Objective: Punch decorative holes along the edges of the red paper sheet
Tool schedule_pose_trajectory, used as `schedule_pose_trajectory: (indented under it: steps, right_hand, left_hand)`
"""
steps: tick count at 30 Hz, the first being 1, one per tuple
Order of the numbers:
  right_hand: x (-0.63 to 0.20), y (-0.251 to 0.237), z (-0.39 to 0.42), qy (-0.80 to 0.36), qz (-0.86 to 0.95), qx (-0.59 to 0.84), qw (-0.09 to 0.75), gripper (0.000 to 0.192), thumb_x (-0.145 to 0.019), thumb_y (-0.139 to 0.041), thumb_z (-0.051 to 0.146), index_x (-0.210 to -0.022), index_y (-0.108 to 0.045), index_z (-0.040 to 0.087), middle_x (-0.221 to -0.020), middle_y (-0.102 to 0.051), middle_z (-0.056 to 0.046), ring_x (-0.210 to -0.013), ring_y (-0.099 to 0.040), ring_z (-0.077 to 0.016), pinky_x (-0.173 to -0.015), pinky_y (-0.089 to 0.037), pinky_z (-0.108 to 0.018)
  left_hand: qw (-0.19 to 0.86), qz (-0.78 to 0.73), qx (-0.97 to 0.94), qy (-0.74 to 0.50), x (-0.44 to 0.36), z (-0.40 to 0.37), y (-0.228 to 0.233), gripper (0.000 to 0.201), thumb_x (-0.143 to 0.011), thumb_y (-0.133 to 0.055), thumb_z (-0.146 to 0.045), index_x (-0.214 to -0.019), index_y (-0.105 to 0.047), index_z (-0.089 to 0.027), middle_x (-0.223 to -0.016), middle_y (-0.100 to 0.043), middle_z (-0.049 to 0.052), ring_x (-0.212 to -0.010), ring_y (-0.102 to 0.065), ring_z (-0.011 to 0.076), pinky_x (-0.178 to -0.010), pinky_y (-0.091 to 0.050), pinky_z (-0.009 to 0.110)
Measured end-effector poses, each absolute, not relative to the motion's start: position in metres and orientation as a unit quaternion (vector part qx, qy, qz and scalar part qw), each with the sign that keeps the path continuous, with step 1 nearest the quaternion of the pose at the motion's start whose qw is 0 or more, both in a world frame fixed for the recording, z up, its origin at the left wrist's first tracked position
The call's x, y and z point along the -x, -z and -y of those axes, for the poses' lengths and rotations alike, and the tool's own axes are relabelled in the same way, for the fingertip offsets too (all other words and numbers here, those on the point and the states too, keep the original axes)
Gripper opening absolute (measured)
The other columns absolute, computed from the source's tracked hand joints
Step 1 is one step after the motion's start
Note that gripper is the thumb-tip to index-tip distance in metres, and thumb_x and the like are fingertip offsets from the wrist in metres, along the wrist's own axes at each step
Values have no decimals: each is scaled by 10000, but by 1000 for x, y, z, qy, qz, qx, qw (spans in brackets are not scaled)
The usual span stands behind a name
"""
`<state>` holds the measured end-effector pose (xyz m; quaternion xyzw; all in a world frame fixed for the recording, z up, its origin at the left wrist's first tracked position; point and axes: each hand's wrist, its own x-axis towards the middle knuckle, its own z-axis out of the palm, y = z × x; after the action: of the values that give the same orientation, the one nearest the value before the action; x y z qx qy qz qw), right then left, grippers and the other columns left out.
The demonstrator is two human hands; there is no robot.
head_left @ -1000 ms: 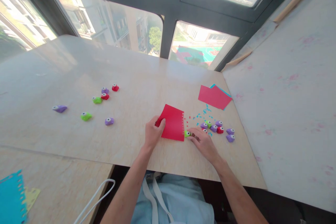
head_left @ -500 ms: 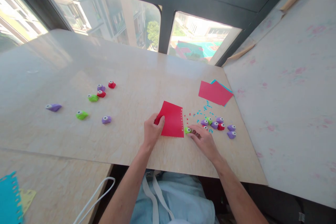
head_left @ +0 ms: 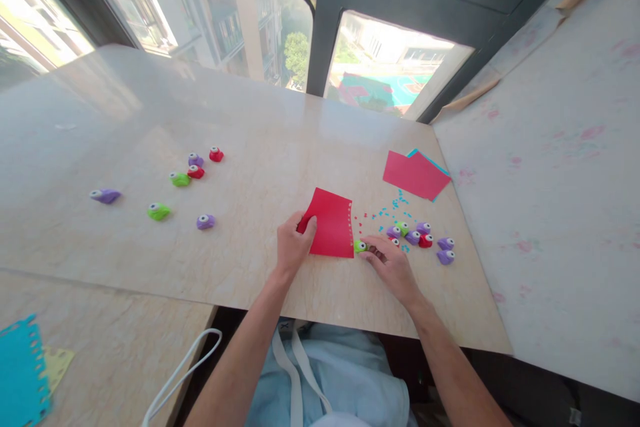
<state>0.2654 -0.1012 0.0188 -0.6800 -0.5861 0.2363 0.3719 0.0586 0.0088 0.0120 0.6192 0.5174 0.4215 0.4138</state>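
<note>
My left hand (head_left: 293,245) presses on the left edge of a red paper sheet (head_left: 333,223) lying on the beige table (head_left: 260,147); a row of small holes runs down the sheet's right edge. My right hand (head_left: 393,265) grips a small green paper punch (head_left: 359,246) at the sheet's lower right corner. Just right of it lies a cluster of purple, green and red punches (head_left: 419,238) among blue and red paper bits (head_left: 387,210).
A red sheet over a blue one (head_left: 416,174) lies at the far right of the table. Several more punches (head_left: 195,167) are scattered at the left. A punched blue sheet (head_left: 20,373) sits at the lower left. A white spotted surface (head_left: 550,180) adjoins on the right.
The view has shifted slightly upward. Both hands stay at the red sheet; the green punch remains at its lower right corner.
</note>
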Motion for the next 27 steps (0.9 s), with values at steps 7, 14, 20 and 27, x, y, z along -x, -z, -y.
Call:
schedule_pose_trajectory:
  steps: [7, 14, 20, 27]
  right_hand:
    - [-265, -18, 102, -239, 577, 684, 377, 219, -859, -641, 343, -1029, -716, 227, -1037, -706, -80, -919, -652, -226, -814, -550, -380]
    - [-266, -19, 102, -242, 579, 686, 369, 212, -861, -632, 315, -1041, -707, 230, -1036, -700, -77, -903, -646, -224, -812, -541, -380]
    - [-264, -22, 102, -233, 579, 691, 364, 208, -857, -629, 316, -1025, -712, 226, -1006, -710, -69, -848, -650, -213, -800, -543, -378]
    - [-263, -22, 102, -232, 579, 692, 363, 222, -864, -624, 351, -1022, -714, 224, -1019, -708, -77, -850, -653, -217, -777, -549, -373]
  left_hand:
    - [422, -519, -609, -426, -58, -9, -14, 194, -857, -573, -337, -757, -606, -174, -671, -609, -5, -601, -511, 117, -539, -380, 214]
    - [430, -519, -603, -427, -58, -9, -13, 196, -859, -571, -348, -800, -636, -173, -715, -639, 9, -625, -534, 125, -554, -401, 219]
    - [433, -517, -601, -428, -58, -9, -11, 191, -858, -571, -335, -766, -611, -172, -678, -598, -10, -614, -512, 114, -550, -383, 215]
    - [421, -516, -614, -425, -59, -9, -12, 173, -863, -561, -309, -820, -652, -169, -719, -649, 12, -634, -555, 125, -567, -406, 224]
